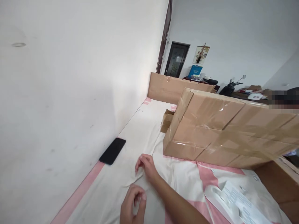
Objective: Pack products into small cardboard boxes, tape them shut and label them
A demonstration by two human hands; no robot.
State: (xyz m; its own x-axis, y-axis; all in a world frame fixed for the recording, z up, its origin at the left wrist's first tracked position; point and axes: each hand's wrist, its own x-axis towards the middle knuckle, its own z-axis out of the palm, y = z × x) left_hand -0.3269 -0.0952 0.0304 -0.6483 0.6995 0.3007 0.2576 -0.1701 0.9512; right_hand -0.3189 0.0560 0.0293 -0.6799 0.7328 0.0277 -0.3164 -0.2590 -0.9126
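Note:
My right hand (146,165) is closed in a pinch on a fold of the white sheet (140,130) that covers the table, with its forearm running in from the lower right. Just below it, my left hand (132,203) has its fingers curled together in a pinch over the same sheet; what it holds is hidden. A black phone (112,151) lies flat to the left of my hands, against the wall. To the right of my hands sits a big taped bundle of cardboard boxes (221,130).
A white wall (70,93) borders the table's left side. A small open carton (167,119) sits behind the bundle, and a long cardboard box (163,88) at the far end. A strip of printed labels (235,199) and a brown box (285,183) lie at lower right.

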